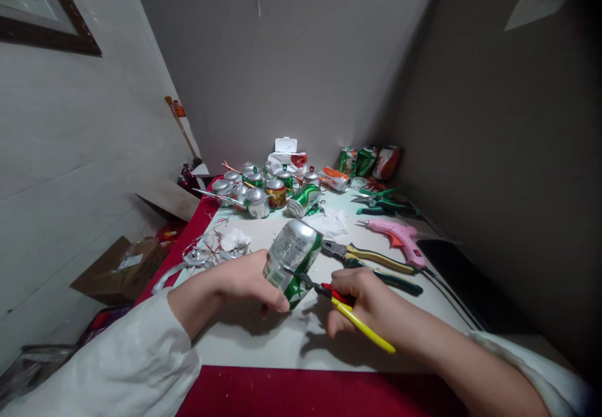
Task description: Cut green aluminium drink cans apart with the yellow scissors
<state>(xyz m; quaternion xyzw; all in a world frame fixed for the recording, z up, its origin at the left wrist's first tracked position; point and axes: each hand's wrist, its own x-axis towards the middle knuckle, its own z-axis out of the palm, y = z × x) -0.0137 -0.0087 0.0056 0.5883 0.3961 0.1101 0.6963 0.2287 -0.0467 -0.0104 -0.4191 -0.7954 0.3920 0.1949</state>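
Note:
A silver and green can [294,254] is tilted above the white table top, with my left hand [251,282] wrapped round its lower left side. My right hand [360,298] grips snips [360,326] with one yellow and one red handle. The dark blades of the snips touch the can's side, near its printed label. Part of the red handle is hidden behind my right fingers.
Pliers [376,260] and a pink glue gun [397,235] lie to the right. Green-handled cutters [385,204] rest behind them. Several small can-made pots [258,202] stand at the back left, near a lying green can [303,200]. Metal scraps [207,248] lie left; a cardboard box [117,273] is lower.

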